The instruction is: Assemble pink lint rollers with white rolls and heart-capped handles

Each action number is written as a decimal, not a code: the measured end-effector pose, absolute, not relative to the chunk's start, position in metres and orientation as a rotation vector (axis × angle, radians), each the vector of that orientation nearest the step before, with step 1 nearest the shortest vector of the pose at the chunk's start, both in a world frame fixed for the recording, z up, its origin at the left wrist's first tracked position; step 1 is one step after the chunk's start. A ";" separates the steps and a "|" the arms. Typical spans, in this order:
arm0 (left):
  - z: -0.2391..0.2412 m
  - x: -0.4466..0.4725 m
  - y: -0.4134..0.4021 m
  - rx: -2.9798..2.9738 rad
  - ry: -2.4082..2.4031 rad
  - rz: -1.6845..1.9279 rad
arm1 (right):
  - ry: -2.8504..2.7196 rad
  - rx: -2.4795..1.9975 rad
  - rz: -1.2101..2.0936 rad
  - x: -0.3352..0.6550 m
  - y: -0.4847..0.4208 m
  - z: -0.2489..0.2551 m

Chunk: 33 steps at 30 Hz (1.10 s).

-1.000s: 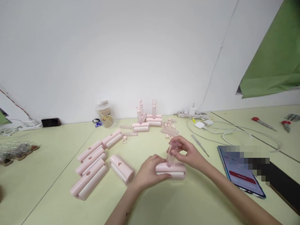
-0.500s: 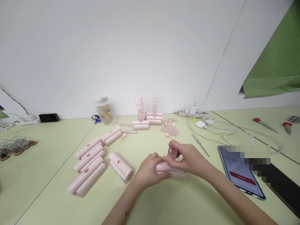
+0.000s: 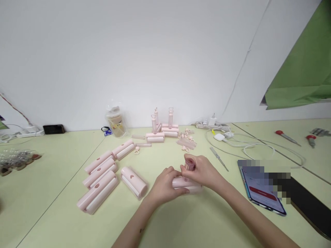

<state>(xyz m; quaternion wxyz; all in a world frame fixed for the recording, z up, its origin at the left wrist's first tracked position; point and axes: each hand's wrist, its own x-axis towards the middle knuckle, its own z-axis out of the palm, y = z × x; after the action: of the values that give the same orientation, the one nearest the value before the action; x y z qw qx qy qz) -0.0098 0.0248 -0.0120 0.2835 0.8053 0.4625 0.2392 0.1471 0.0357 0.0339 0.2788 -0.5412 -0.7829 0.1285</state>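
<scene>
My left hand (image 3: 163,187) is wrapped round a pink lint-roller body (image 3: 186,182) that lies on the pale green table (image 3: 181,224) in front of me. My right hand (image 3: 204,173) grips a clear pink tube handle (image 3: 189,164) that stands upright on that body, its open top facing me. Left of my hands lie several more pink roller bodies (image 3: 99,193); one (image 3: 133,182) is close to my left wrist. At the back, two assembled rollers (image 3: 155,137) stand with their handles up, beside loose clear handles (image 3: 186,142).
A phone (image 3: 263,192) with a lit screen lies right of my right forearm. Behind it are white cables (image 3: 248,146), a power strip (image 3: 209,124) and a small metal tool (image 3: 219,158). A wrapped jar (image 3: 115,123) stands by the wall. Red-handled tools (image 3: 287,136) lie far right.
My right hand has slid down the upright pink tube, which now stands lower on the roller body. My left hand keeps hold of the body.
</scene>
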 end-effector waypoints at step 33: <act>0.013 0.026 0.022 1.454 0.680 1.033 | -2.148 -1.489 0.128 0.171 0.135 -0.031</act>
<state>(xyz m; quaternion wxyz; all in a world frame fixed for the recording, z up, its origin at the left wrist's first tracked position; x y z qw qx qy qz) 0.0263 0.0223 0.0130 0.5781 0.6216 0.2905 0.4416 0.1706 0.1350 -0.0313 0.2593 -0.5496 -0.7927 0.0473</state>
